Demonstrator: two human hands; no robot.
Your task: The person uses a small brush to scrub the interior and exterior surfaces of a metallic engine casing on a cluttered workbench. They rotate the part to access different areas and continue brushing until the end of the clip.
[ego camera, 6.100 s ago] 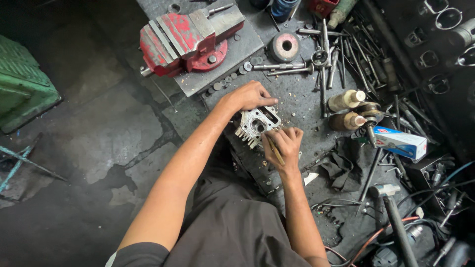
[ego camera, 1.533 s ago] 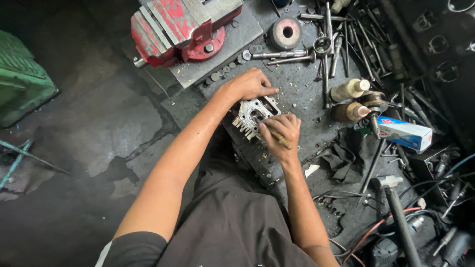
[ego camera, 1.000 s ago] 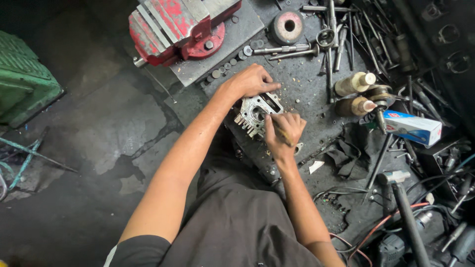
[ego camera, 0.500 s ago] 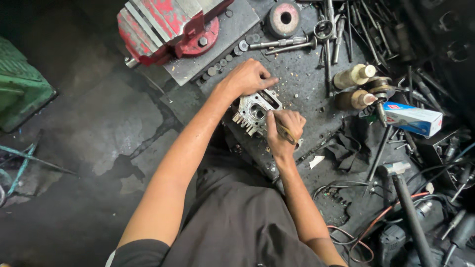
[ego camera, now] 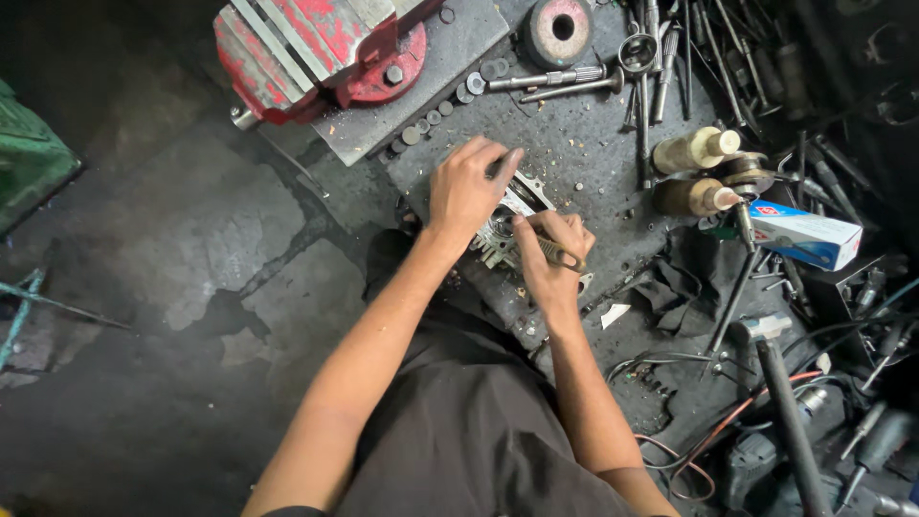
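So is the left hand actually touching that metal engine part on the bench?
Touching. The head view shows the left hand laid flat over the top of the metal engine part, its fingers spread across it with no gap, while the right hand works beside it.
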